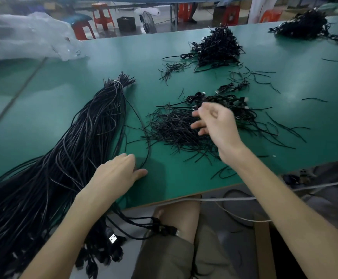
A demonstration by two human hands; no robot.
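Head view, left hand flat beside one cable bundle (banded), right hand slack-fingered, empty, over one tie pile

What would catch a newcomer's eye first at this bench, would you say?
Most likely the thick bundle of long black cables sprawling down the left of the green table, tied near its far end. Next, the heap of short black ties at the centre, with the right hand over it.

Factory workshop: green workbench w/ cable bundle, tie heap; plastic stools behind.
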